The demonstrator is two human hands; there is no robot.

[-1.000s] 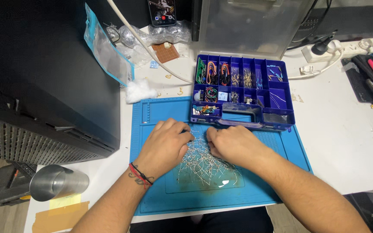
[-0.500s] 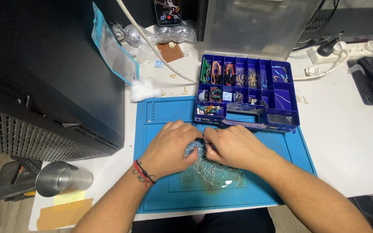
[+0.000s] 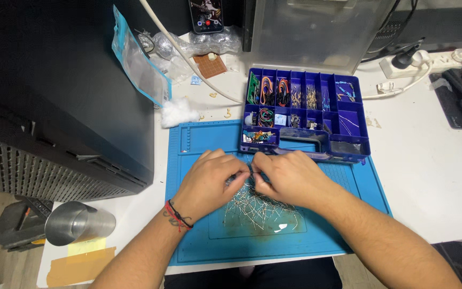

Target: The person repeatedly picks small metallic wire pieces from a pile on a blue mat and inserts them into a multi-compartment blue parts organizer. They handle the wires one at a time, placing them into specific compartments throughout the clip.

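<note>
Hands at frame centre: left hand (image 3: 208, 182) and right hand (image 3: 290, 179), grip of each pinched on thin wire components (image 3: 258, 208) heaped on blue mat (image 3: 199, 246), below compartment box (image 3: 308, 115).

Setting: an electronics hobby or repair bench, indoors. Evidence: blue silicone work mat (image 3: 199, 160) on a white table (image 3: 429, 176); blue compartment box (image 3: 306, 115) sorted with wires and small parts; loose pile of thin-leaded components (image 3: 258, 208) on the mat; small brown perforated circuit board (image 3: 210, 65); white power strip (image 3: 429, 61) with cables; black computer case (image 3: 54, 101) at the left.
</note>
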